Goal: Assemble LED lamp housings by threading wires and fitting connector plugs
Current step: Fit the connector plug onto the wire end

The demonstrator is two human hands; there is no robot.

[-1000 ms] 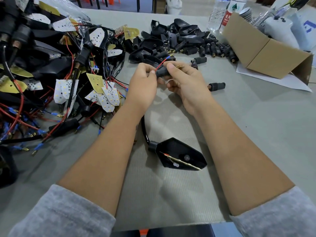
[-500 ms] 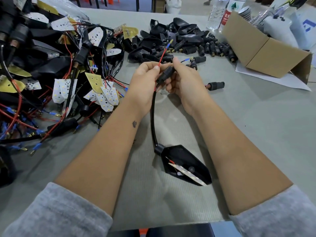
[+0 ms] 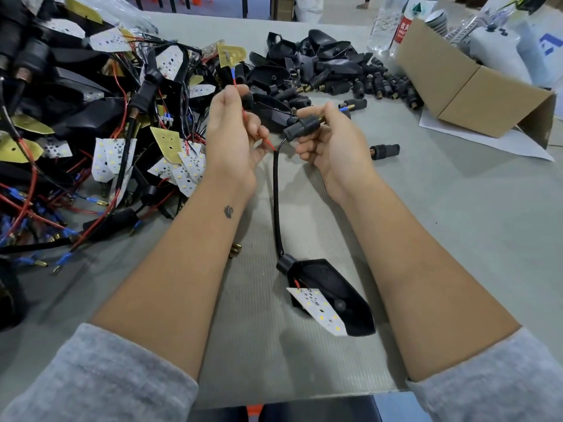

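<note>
Grey table [image 3: 457, 226], left hand [image 3: 233, 138] pinching red wire [image 3: 243, 112], right hand [image 3: 335, 144] gripping connector plug [image 3: 301, 127]

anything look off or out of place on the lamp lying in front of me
Yes: the white LED board is not seated. It lies tilted, sticking out over the edge of the black housing, held only by its red lead. The loose connector plug lying apart from the pile also looks stray.

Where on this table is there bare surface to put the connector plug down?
Bare table right of the right hand, below the lone plug and cardboard box. Crowded: wired lamp pile on the left, black parts heap at the back.
</note>
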